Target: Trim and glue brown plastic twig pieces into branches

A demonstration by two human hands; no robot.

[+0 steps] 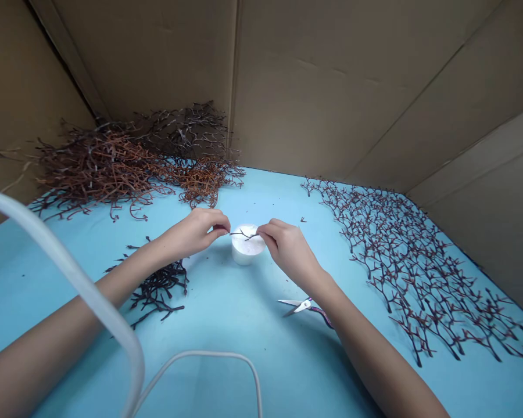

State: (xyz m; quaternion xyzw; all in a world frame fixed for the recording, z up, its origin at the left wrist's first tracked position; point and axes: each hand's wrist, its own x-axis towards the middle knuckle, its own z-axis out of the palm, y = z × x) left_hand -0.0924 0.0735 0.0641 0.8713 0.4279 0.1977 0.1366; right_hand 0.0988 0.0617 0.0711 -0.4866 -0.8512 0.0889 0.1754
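Observation:
A thin dark twig (243,234) with small forks is stretched between my two hands. My left hand (206,227) pinches its left end, and the fingertips of my right hand (283,241) are closed on the other end. Just below the twig stands a round white tub (243,255) with whitish contents. By my right forearm lie scissors (305,304) with their blades apart, the handles partly hidden by the arm. Under and beside my left forearm is a small pile of dark cut twigs (163,284).
Many forked twigs (396,249) are spread along the right side of the blue table (226,325). A heap of reddish-brown branches (108,165) fills the back left. Cardboard walls (322,87) enclose the table. A white cable (100,290) loops across the front left.

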